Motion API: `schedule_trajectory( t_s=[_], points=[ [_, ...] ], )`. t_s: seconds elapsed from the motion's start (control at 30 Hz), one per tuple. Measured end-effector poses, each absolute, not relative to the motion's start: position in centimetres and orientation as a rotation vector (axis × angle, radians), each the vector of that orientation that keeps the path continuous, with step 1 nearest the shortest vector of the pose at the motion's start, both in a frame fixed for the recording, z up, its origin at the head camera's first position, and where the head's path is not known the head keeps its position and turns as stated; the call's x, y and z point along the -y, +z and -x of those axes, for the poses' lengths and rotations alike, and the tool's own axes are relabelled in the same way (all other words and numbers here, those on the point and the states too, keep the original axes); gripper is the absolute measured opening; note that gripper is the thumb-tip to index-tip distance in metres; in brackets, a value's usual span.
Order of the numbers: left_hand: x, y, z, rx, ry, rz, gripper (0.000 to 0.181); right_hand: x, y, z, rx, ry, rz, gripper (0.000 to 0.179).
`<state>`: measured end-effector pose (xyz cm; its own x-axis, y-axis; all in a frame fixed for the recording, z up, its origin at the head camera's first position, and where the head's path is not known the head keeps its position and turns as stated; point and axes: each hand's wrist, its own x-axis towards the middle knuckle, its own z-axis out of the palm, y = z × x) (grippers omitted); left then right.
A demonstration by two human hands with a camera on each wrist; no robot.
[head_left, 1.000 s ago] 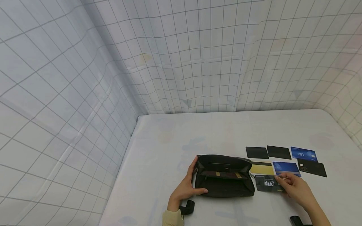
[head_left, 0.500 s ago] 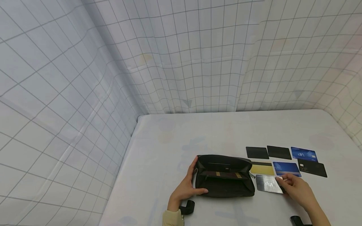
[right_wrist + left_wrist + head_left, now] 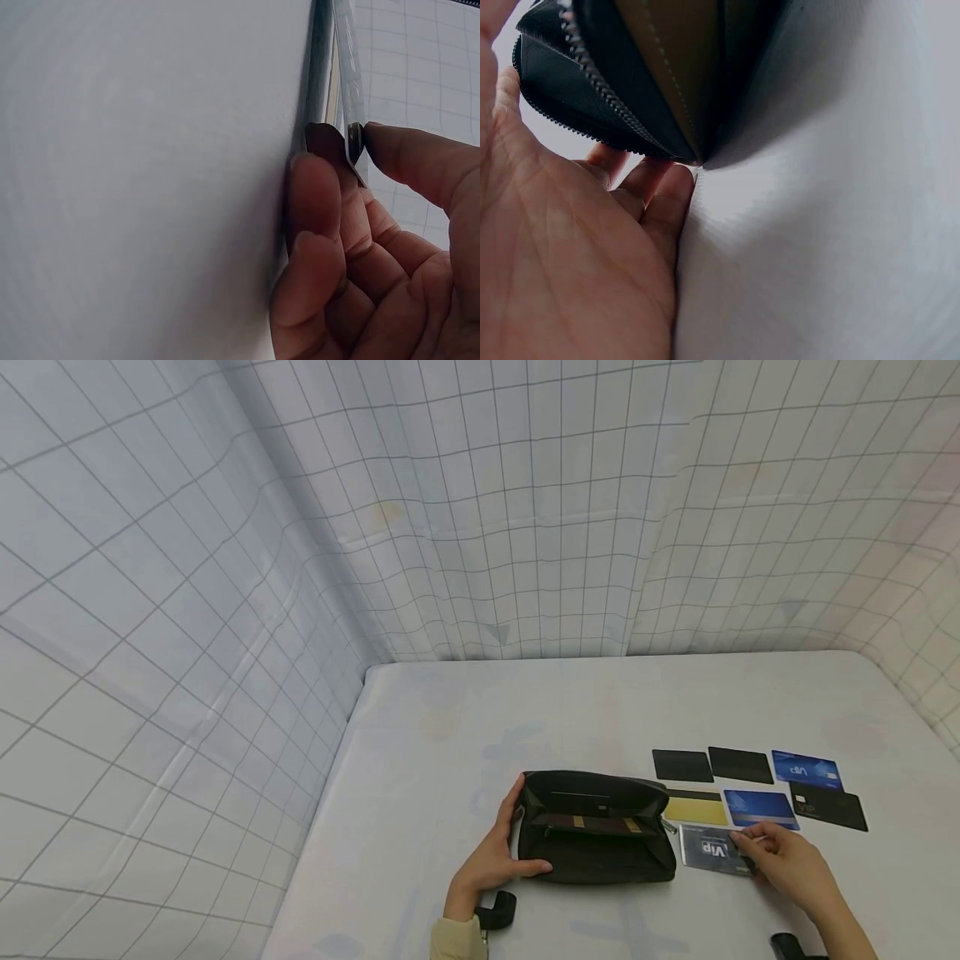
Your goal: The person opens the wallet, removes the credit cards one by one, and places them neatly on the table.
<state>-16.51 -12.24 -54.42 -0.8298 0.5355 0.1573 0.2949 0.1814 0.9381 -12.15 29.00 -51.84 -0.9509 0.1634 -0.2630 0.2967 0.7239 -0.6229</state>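
A black zip-around wallet (image 3: 596,863) lies unzipped and gaping on the table, dark red and tan inner parts showing. My left hand (image 3: 489,860) grips its left end, thumb over the front side and fingers behind. In the left wrist view, fingertips (image 3: 671,187) touch the lower edge near the zipper teeth. Just right of the wallet, my right hand (image 3: 783,858) pinches a dark grey VIP card (image 3: 708,849) by its right end. The right wrist view shows this card (image 3: 349,90) edge-on between thumb and fingers, slightly raised from the surface at that end.
Beyond the right hand lie a yellow card (image 3: 696,811), a blue card (image 3: 761,808), a black VIP card (image 3: 827,807), a blue VIP card (image 3: 806,769) and two plain black cards (image 3: 682,766). White gridded cloth walls (image 3: 495,527) stand behind and left of the table (image 3: 420,760).
The VIP card's face went from dark to shiny silver and back to dark grey as it tilted slightly in the right hand. The left hand and wallet have stayed put.
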Motion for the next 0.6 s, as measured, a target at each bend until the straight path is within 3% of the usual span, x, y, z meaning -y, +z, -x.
schedule_trajectory(
  t_s=[0.6],
  points=[
    [12.22,-54.47,16.52,-2.211,1.719,-0.771,0.118,-29.22,-51.88,12.10,-2.730,-1.018,-0.405,0.065]
  ],
)
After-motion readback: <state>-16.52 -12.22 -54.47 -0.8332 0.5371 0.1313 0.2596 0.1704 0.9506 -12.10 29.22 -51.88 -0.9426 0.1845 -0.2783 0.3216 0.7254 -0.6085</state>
